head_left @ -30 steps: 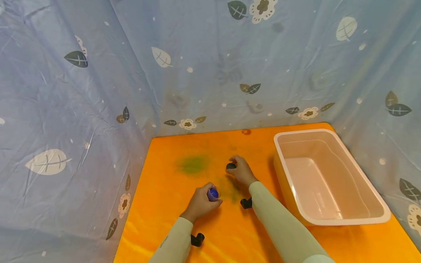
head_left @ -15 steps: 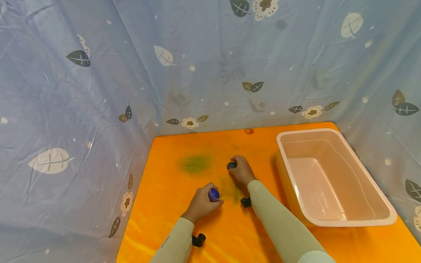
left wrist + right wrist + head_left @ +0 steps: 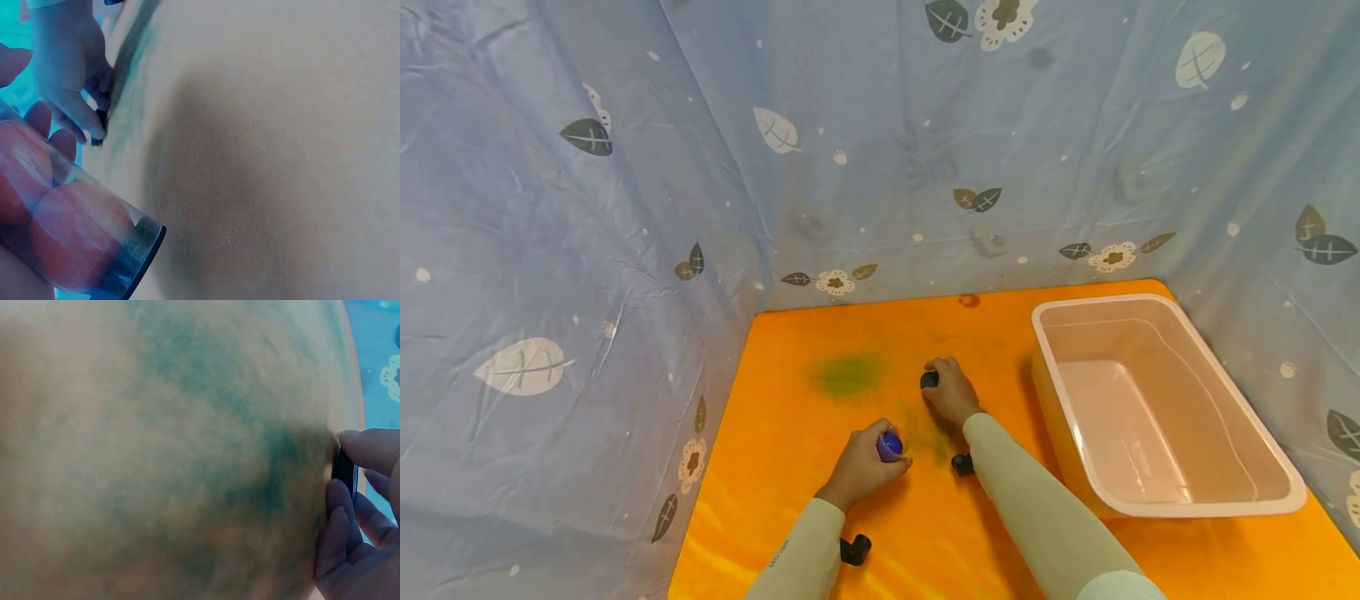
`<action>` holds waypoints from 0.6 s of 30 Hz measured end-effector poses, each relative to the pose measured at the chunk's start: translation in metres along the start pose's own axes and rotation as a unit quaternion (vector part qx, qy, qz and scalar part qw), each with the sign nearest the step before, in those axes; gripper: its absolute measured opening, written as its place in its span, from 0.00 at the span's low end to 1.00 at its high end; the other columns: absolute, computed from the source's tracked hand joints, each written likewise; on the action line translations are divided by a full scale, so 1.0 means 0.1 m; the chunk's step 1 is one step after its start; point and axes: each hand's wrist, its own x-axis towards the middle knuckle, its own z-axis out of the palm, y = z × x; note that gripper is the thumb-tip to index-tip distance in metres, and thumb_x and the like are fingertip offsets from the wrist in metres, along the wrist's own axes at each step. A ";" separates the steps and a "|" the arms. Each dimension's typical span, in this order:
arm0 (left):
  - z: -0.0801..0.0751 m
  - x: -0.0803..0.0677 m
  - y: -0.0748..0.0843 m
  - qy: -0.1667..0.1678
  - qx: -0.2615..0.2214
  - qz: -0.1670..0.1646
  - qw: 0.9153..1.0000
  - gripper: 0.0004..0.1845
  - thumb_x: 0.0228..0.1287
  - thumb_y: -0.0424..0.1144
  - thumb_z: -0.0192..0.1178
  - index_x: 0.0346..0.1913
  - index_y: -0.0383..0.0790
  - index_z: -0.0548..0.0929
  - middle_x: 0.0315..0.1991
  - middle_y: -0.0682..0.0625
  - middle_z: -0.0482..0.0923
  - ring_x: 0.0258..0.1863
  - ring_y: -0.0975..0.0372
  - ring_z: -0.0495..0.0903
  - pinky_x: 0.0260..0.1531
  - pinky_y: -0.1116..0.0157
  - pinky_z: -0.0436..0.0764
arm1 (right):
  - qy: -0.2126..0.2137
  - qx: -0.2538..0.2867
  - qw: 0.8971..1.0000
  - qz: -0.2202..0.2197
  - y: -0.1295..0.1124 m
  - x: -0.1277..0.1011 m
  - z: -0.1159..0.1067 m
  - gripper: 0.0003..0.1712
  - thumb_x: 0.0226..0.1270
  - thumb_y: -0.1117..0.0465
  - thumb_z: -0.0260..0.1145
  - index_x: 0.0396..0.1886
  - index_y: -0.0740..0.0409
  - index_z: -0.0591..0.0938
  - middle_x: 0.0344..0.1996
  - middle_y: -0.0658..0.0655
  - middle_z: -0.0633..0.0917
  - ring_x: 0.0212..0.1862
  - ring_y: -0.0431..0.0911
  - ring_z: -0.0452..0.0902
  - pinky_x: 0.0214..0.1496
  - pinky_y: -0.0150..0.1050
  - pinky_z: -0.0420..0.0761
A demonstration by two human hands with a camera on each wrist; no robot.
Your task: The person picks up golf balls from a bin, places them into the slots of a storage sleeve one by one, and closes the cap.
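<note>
My left hand grips a clear cylindrical tube over the orange tabletop, its open-looking end showing a blue ball. In the left wrist view two balls lie one behind the other inside the see-through wall, tinted reddish there, and the tube's near end has a dark rim. Ahead and to the right, my right hand pinches a small round black lid between thumb and fingers. The right wrist view shows this lid edge-on, close to the table surface. The two hands are apart.
A large pale pink plastic tub stands at the right of the orange tabletop, with nothing visible inside. Green stains mark the top. Blue-grey patterned curtains enclose the back and sides. Black wrist-worn pieces stick out beside the sleeves.
Both hands keep their holds and stay almost in place. The black lid has tilted slightly in the right fingers. The head view has shifted a little.
</note>
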 end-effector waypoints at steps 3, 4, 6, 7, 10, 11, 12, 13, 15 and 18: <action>0.02 0.00 -0.01 0.002 0.000 0.002 1.000 0.16 0.64 0.40 0.80 0.47 0.43 0.83 0.35 0.58 0.84 0.31 0.63 0.84 0.33 0.63 0.85 | -0.001 0.028 1.000 0.012 0.01 -0.04 -0.08 0.29 0.73 0.63 0.76 0.71 0.62 0.81 0.63 0.66 0.76 0.63 0.64 0.79 0.66 0.60 0.78; 0.02 0.00 -0.01 0.002 0.001 0.001 1.000 0.16 0.64 0.40 0.80 0.47 0.44 0.83 0.35 0.58 0.83 0.31 0.63 0.84 0.32 0.63 0.85 | -0.001 0.036 0.999 0.016 0.02 -0.06 -0.10 0.30 0.73 0.63 0.76 0.71 0.62 0.81 0.63 0.67 0.75 0.63 0.64 0.78 0.66 0.60 0.79; 0.03 -0.01 -0.01 0.000 0.000 -0.002 1.000 0.16 0.64 0.41 0.80 0.47 0.44 0.83 0.35 0.58 0.83 0.32 0.63 0.84 0.33 0.63 0.85 | -0.003 0.050 0.999 0.021 0.02 -0.10 -0.15 0.30 0.73 0.62 0.76 0.72 0.62 0.82 0.63 0.67 0.75 0.63 0.65 0.78 0.65 0.60 0.80; 0.03 -0.01 -0.01 -0.001 -0.001 -0.004 1.000 0.16 0.65 0.41 0.80 0.47 0.45 0.83 0.35 0.58 0.83 0.32 0.63 0.84 0.33 0.63 0.85 | -0.002 0.054 0.998 0.022 0.02 -0.12 -0.18 0.30 0.73 0.62 0.76 0.72 0.62 0.82 0.62 0.67 0.75 0.63 0.65 0.79 0.64 0.60 0.80; 0.05 -0.01 0.01 -0.007 -0.003 -0.007 1.000 0.16 0.65 0.42 0.79 0.47 0.46 0.82 0.36 0.58 0.84 0.33 0.63 0.85 0.35 0.63 0.86 | 0.000 0.069 0.997 0.021 0.02 -0.19 -0.25 0.28 0.74 0.63 0.76 0.71 0.62 0.82 0.61 0.67 0.75 0.62 0.65 0.79 0.63 0.60 0.81; 0.05 -0.01 0.01 -0.009 -0.004 -0.008 1.000 0.16 0.65 0.41 0.79 0.48 0.46 0.82 0.36 0.58 0.84 0.34 0.63 0.85 0.35 0.63 0.86 | 0.000 0.074 0.997 0.022 0.02 -0.22 -0.27 0.28 0.74 0.63 0.76 0.71 0.62 0.82 0.61 0.66 0.74 0.62 0.64 0.79 0.63 0.59 0.81; 0.06 -0.01 0.02 -0.010 -0.003 -0.009 1.000 0.15 0.65 0.41 0.79 0.48 0.47 0.82 0.36 0.58 0.84 0.34 0.63 0.85 0.35 0.63 0.86 | 0.001 0.077 0.997 0.021 0.02 -0.26 -0.29 0.28 0.75 0.63 0.76 0.71 0.63 0.82 0.61 0.66 0.74 0.61 0.64 0.79 0.63 0.58 0.82; 0.07 0.00 0.03 -0.010 -0.002 -0.011 1.000 0.15 0.65 0.40 0.79 0.47 0.48 0.82 0.36 0.58 0.84 0.34 0.63 0.86 0.36 0.63 0.86 | 0.004 0.080 0.997 0.020 0.02 -0.30 -0.32 0.28 0.75 0.63 0.75 0.71 0.62 0.82 0.61 0.66 0.74 0.60 0.62 0.80 0.62 0.57 0.82; 0.07 0.01 0.04 -0.009 0.002 -0.013 1.000 0.15 0.65 0.40 0.79 0.47 0.48 0.82 0.36 0.58 0.84 0.35 0.63 0.86 0.36 0.63 0.86 | 0.010 0.090 0.996 0.017 0.00 -0.38 -0.37 0.27 0.75 0.63 0.75 0.71 0.62 0.82 0.61 0.65 0.74 0.57 0.60 0.80 0.60 0.55 0.83; 0.07 0.03 0.06 -0.006 0.008 -0.014 1.000 0.15 0.65 0.39 0.79 0.47 0.49 0.82 0.36 0.58 0.84 0.35 0.63 0.86 0.36 0.63 0.86 | 0.022 0.097 0.995 0.004 -0.05 -0.48 -0.47 0.27 0.75 0.63 0.76 0.70 0.62 0.83 0.61 0.64 0.75 0.49 0.56 0.78 0.55 0.50 0.83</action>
